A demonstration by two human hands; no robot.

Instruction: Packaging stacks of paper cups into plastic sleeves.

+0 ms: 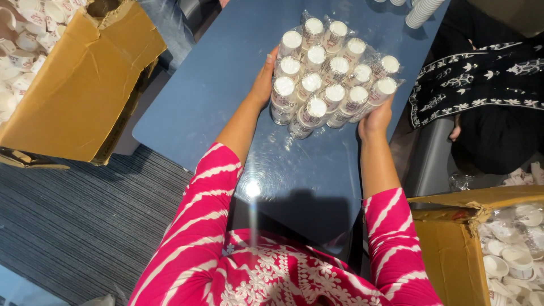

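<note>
Item 1, far left: open cardboard box (85, 85), flaps torn, standing on the carpet (73, 226) beside the bench; loose white paper cups (22, 45) fill its upper left corner. Risk: the box leans against the bench edge, and a nudge could tip cups onto the floor

Item 2, centre: blue bench (226, 85), glossy, with a bright glare patch near its close edge. Risk: a smooth top lets wrapped goods slide

Item 3, centre: left hand (264, 79), palm pressed flat against the left side of the bundle, fingers stretched upward, not clenched

Item 4, centre: bundle of cup stacks (326, 71), many sleeves of white cups wrapped together in clear plastic, resting on the bench between both hands, rims facing the camera. Risk: the film looks loose and crinkled; uneven squeezing could shift the sleeves, split the wrap, or crush the outer cups

Item 5, centre right: right hand (375, 118), cupped under the lower right corner of the bundle, fingers gripping the outermost sleeves. Risk: this hold catches only the corner, so if raised the load could sag or spill toward the far side

Item 6, top right: a further stack of cups (422, 12) lying on the bench, well apart from the bundle

Item 7, right: seated person in black patterned cloth (481, 73), close to the bench edge. Risk: a slipping bundle could land there

Item 8, lower right: second cardboard box (453, 249), open, holding loose cups
</note>
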